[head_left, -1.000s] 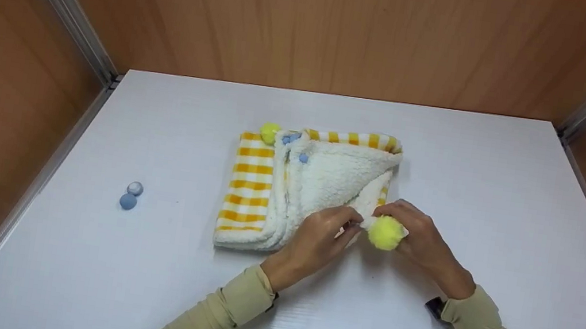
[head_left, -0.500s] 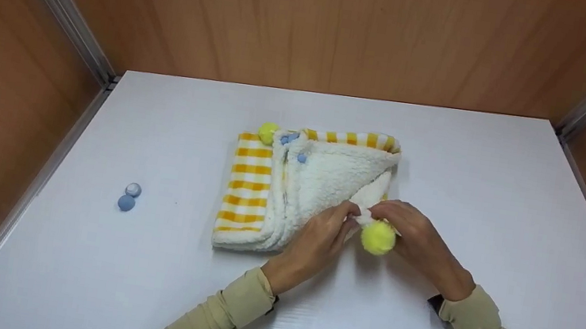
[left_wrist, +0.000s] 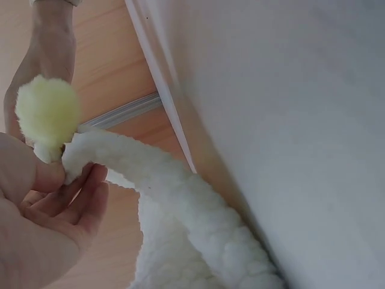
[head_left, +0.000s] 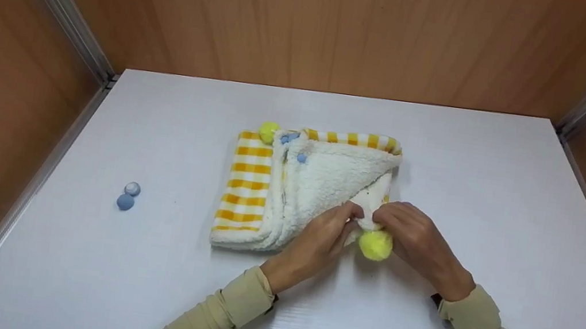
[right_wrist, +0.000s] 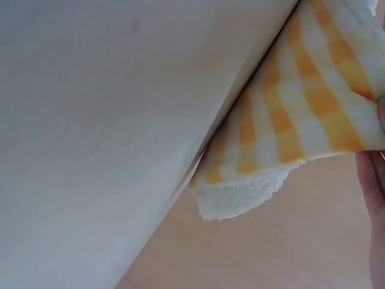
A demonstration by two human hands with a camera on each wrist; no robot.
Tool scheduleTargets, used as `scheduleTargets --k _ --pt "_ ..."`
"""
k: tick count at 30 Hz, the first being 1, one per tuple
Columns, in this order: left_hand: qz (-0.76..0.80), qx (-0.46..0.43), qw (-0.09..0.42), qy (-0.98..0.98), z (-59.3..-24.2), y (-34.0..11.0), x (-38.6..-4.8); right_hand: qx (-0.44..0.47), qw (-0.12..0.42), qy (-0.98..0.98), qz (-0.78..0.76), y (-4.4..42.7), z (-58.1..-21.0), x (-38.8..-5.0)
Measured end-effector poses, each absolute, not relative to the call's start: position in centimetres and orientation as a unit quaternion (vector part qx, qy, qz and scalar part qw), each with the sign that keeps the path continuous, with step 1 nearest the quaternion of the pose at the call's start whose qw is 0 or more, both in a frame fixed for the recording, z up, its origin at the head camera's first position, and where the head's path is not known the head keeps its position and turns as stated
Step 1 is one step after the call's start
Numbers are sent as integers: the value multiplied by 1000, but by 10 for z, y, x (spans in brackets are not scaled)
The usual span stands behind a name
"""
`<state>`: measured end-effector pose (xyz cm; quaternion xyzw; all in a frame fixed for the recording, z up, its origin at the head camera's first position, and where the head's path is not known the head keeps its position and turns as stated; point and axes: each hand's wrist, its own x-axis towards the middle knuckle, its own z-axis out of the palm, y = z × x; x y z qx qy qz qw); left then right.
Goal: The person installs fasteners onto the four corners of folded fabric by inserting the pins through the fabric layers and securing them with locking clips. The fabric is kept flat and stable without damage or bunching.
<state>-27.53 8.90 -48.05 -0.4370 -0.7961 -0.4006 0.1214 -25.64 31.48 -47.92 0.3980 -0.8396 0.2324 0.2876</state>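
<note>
A folded blanket (head_left: 326, 178), white fleece on one side and yellow-and-white checked on the other, lies on the white table. At its near right corner hangs a yellow pompom (head_left: 375, 245). My left hand (head_left: 314, 244) pinches the fleece edge beside that pompom, seen closely in the left wrist view with the fleece (left_wrist: 174, 192) between thumb and fingers. My right hand (head_left: 420, 243) pinches the same corner from the right; the right wrist view shows its fingers (right_wrist: 370, 180) at the checked side (right_wrist: 301, 90). A second yellow pompom (head_left: 268, 132) sits at the far left corner.
Blue pompoms (head_left: 290, 138) and a small blue ball (head_left: 301, 158) lie on the blanket's upper part. Two small balls, one blue (head_left: 125, 201) and one whitish-blue (head_left: 132, 189), rest on the table at left. Wooden panels (head_left: 313, 28) wall the table.
The near yellow pompom has dropped slightly toward me and to the left. My right hand's fingers have shifted onto the fleece above it, while my left hand keeps its pinch.
</note>
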Motion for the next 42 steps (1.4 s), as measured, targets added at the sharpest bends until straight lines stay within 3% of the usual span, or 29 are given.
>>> scheduleTargets --k 7,16,26,34,42 --pt "-404 -445 154 -784 -479 87 -277 402 294 -835 233 316 -478 -256" --pt "-420 -388 48 -819 -476 85 -274 415 304 -830 216 316 -477 -256" --pt "-407 -423 132 -799 -481 86 -275 387 309 -834 241 316 -478 -258" --pt "-372 -435 147 -807 -476 82 -277 401 325 -828 217 318 -481 -260" --pt "-349 -438 164 -812 -461 65 -287 393 308 -839 214 319 -479 -259"
